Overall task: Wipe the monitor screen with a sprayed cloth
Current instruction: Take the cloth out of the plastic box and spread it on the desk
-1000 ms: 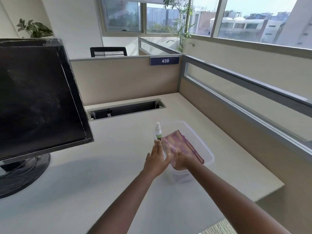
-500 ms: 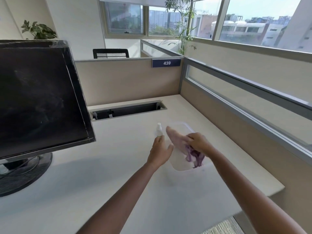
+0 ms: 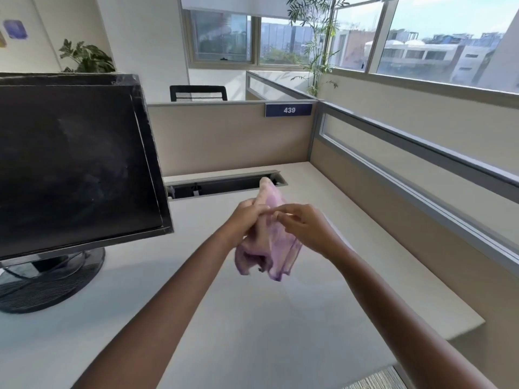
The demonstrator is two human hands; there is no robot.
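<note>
A pink and purple cloth [image 3: 268,249] hangs bunched in the air above the desk, between my two hands. My left hand [image 3: 246,220] grips its left side, with cloth running up past the fingers. My right hand [image 3: 307,231] pinches the cloth's upper right part with fingertips. The dark monitor screen [image 3: 70,164] stands at the left on a round black base [image 3: 47,284], angled toward me and showing faint smears. The spray bottle and the clear container are hidden behind my hands and the cloth.
A long cable slot [image 3: 222,186] opens in the desk [image 3: 252,332] just behind the cloth. Beige partition walls [image 3: 224,136] close the back and right side. The desk's right edge [image 3: 466,327] drops off near my right forearm.
My right hand lifted the cloth out of the clear container and up toward the middle. My left hand left the bottle and now holds the cloth too.
</note>
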